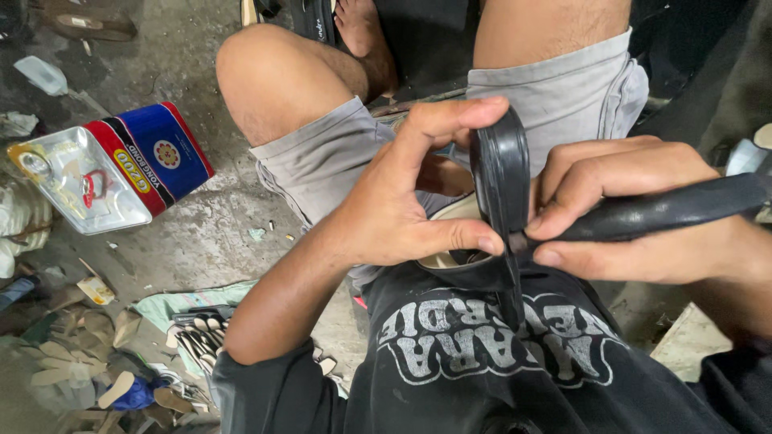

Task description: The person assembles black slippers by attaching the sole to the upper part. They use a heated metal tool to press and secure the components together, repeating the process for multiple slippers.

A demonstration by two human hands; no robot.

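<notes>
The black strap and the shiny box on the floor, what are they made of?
The black strap looks like rubber or faux leather: smooth, slightly glossy, bending between both hands' fingers. The box looks like tin: a mirror-bright silver top, painted red and blue sides, a small ring on the lid.

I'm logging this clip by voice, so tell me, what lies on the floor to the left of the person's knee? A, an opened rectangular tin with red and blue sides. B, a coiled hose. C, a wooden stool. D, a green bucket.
A: an opened rectangular tin with red and blue sides lies on the concrete floor left of the knee.
</notes>
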